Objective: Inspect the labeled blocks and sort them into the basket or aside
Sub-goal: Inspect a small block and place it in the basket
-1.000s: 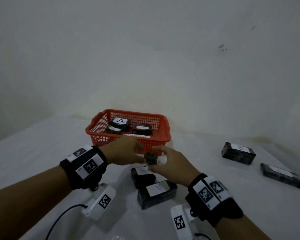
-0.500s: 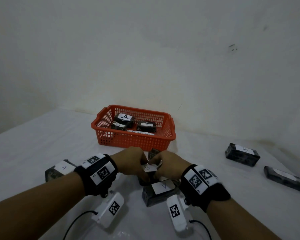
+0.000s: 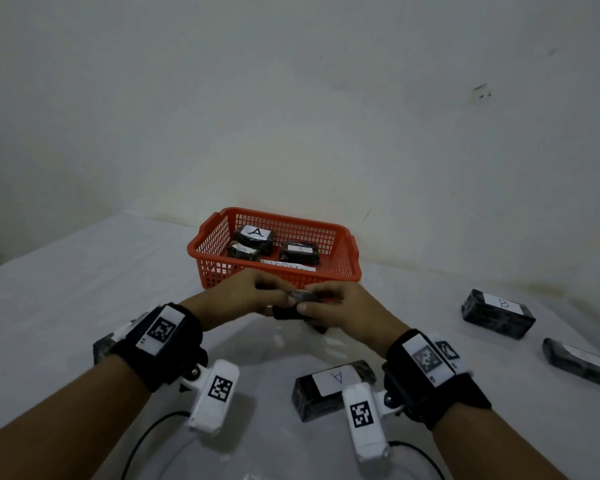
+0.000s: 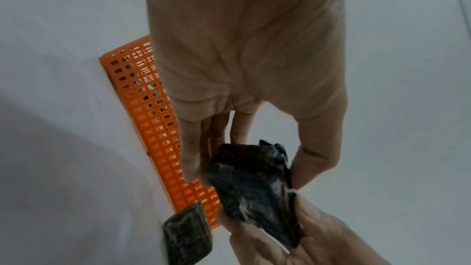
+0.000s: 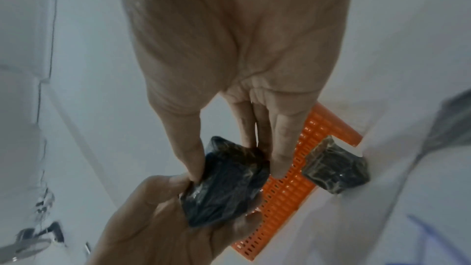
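Note:
Both hands hold one dark wrapped block (image 3: 303, 295) just above the table, in front of the orange basket (image 3: 274, 216). My left hand (image 3: 278, 296) pinches its left end between thumb and fingers (image 4: 188, 160). My right hand (image 3: 317, 301) grips the other end (image 5: 226, 184). No label shows on the held block (image 4: 249, 184). A second dark block (image 5: 336, 168) stands on the table next to the basket wall (image 5: 288, 198). Inside the basket lie three blocks; labels marked A show on one (image 3: 255, 237) and another (image 3: 298, 252).
A block labelled A (image 3: 333, 386) lies near my right wrist. At the right lie a block labelled B (image 3: 497, 317) and a flat dark block (image 3: 582, 362). Another block (image 3: 101, 344) is partly hidden behind my left wrist. A white wall rises behind the basket.
Both hands dipped onto the blocks beside the A block, then came up and forward towards the basket holding one block. Its white label no longer shows.

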Action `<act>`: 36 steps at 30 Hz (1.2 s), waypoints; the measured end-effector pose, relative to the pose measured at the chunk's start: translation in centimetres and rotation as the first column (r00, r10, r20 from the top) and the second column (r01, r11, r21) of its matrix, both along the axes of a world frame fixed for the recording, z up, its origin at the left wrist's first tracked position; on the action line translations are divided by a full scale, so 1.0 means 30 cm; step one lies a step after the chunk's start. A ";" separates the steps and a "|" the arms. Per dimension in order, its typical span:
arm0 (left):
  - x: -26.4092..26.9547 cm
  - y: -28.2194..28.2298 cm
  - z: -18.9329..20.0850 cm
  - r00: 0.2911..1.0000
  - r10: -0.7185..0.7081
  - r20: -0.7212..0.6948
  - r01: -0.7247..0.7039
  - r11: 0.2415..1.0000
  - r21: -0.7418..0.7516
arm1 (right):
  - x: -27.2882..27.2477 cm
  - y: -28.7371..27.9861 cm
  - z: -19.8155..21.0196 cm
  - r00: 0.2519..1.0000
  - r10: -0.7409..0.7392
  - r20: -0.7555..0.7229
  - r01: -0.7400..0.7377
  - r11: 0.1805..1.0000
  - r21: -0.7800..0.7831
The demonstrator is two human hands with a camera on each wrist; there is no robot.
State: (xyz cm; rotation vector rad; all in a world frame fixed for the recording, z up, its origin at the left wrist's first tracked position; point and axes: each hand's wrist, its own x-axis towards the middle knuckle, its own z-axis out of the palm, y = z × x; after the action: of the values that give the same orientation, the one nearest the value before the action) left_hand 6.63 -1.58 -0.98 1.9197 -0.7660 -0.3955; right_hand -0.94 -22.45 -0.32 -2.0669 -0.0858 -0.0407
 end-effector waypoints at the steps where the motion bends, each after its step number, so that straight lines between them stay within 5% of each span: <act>1: -0.001 0.002 0.000 0.998 -0.019 -0.062 0.014 0.997 -0.073 | 0.003 0.004 0.004 0.999 -0.027 0.027 0.026 0.999 0.046; 11: 0.031 0.023 -0.032 0.994 0.106 -0.039 -0.113 0.943 -0.313 | 0.071 0.065 -0.017 0.995 -0.034 0.098 0.002 0.951 0.309; 16: 0.038 0.027 -0.052 0.986 0.020 -0.168 -0.094 0.890 -0.446 | 0.099 0.068 -0.027 0.989 -0.091 0.116 0.035 0.908 0.418; 23: 0.050 0.026 -0.062 0.978 0.135 -0.156 -0.194 0.863 -0.467 | 0.115 0.058 -0.030 0.999 0.030 0.025 -0.038 0.883 0.467; 28: 0.054 0.029 -0.071 0.977 0.004 -0.215 -0.114 0.858 -0.500 | 0.108 0.055 -0.062 0.994 -0.036 0.102 -0.016 0.883 0.469; 36: 0.011 0.010 -0.074 0.987 0.115 -0.116 -0.156 0.870 -0.467 | 0.069 0.045 -0.072 0.994 -0.022 0.107 -0.032 0.880 0.474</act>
State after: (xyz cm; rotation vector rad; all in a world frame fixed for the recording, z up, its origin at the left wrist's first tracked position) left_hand 6.97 -1.28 -3.19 1.4704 -0.5992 -0.1760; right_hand 1.14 -21.11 -2.49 -1.5691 -0.1349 -0.1575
